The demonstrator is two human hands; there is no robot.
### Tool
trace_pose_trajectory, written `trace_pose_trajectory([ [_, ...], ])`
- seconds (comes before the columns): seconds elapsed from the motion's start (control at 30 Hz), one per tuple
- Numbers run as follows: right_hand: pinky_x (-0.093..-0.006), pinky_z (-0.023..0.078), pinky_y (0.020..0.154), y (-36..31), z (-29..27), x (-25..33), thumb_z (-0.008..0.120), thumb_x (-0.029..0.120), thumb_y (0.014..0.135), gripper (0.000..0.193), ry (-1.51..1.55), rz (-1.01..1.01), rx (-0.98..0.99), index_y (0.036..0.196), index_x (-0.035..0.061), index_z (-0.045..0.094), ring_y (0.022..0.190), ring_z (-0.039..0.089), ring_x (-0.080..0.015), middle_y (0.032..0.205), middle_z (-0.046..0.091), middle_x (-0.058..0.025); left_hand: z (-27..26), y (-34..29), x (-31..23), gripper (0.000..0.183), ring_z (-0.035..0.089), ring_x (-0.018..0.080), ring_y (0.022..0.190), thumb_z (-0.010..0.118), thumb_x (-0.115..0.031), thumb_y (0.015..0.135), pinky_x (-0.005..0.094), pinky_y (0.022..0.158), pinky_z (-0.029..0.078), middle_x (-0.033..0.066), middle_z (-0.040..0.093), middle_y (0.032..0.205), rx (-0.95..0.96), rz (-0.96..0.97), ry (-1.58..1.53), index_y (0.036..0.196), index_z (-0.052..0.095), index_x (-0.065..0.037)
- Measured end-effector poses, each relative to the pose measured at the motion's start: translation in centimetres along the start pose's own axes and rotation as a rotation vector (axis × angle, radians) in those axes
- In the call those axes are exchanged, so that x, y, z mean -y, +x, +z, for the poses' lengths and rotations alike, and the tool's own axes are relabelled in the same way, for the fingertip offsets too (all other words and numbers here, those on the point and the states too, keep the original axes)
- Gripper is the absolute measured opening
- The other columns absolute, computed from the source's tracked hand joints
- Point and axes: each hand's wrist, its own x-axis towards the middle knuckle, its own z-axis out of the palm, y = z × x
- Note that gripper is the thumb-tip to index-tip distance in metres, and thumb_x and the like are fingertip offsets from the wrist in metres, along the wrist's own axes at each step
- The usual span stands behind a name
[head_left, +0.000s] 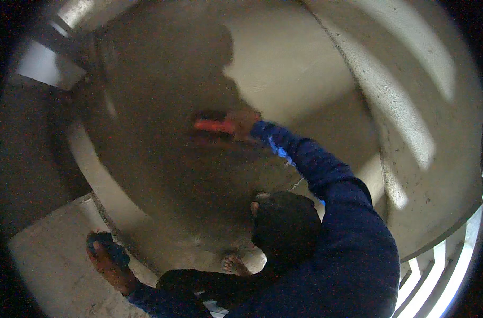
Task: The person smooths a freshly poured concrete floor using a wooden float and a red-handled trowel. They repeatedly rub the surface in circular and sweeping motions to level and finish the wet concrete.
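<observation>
My right hand [245, 123] reaches forward over the grey cement floor [284, 63], its fingers closed round the red handle of a trowel [214, 125]. Motion and shadow blur the trowel, so its blade is hard to make out against the surface. Off to the lower left, my left hand [110, 265] is closed on a dark, rounded, soft-looking lump [116, 249], perhaps a sponge or wadded cloth. It is held well apart from the trowel. Both arms wear dark blue sleeves, with a bright blue patch near the right cuff.
My bent knee [286, 220] and bare foot [235, 264] are close in below the trowel. A low curb or wall base [101, 175] runs along the left. On the right a rough band [411, 132] catches stripes of light, with railing bars [443, 270] at lower right.
</observation>
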Motion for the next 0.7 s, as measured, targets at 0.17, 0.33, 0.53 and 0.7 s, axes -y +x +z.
trace_pose_trajectory([
  [0.17, -0.0432, 0.052, 0.079, 0.5, -9.4, -10.1, 0.065, 0.04, 0.08, 0.037, -0.13, 0.332, -0.126, 0.116, 0.0291, 0.063, 0.092, 0.067, -0.0264, 0.099, 0.07, -0.0055, -1.3, -0.2, 0.5, 0.046, 0.055, 0.011, 0.07, 0.052, -0.041, 0.095, 0.0245, 0.057, 0.044, 0.0071, 0.063, 0.099, -0.119, 0.029, 0.078, 0.126, 0.052, -0.006],
  [0.33, -0.0438, 0.052, 0.08, 0.9, -7.0, -8.2, 0.063, 0.033, 0.082, 0.035, -0.106, 0.38, -0.11, 0.115, 0.0218, 0.064, 0.095, 0.065, -0.0294, 0.105, 0.068, -0.0085, 0.0, 1.2, -0.2, 0.047, 0.055, 0.0115, 0.073, 0.053, -0.042, 0.094, 0.0249, 0.059, 0.045, 0.0062, 0.063, 0.097, -0.04, 0.152, 0.162, 0.125, 0.053, -0.006],
  [0.53, -0.0443, 0.05, 0.084, -9.8, 6.6, -1.7, 0.061, 0.022, 0.083, 0.034, -0.089, 0.191, 0.15, 0.117, 0.0152, 0.062, 0.101, 0.063, -0.0327, 0.114, 0.064, -0.0113, 1.8, 1.4, -1.2, 0.044, 0.056, 0.0138, 0.081, 0.053, -0.039, 0.096, 0.0264, 0.069, 0.047, 0.008, 0.062, 0.1, 0.014, 0.119, -0.01, 0.125, 0.053, -0.006],
  [0.7, -0.0427, 0.049, 0.088, -23.7, 9.4, -10.2, 0.065, 0.019, 0.081, 0.041, 0.581, 0.405, -0.417, 0.122, 0.0181, 0.061, 0.107, 0.061, -0.0285, 0.129, 0.06, -0.0104, 1.0, 1.7, -0.1, 0.043, 0.056, 0.0146, 0.081, 0.055, -0.036, 0.096, 0.0263, 0.069, 0.047, 0.0085, 0.062, 0.102, -0.101, 0.059, -0.01, 0.126, 0.052, -0.006],
])
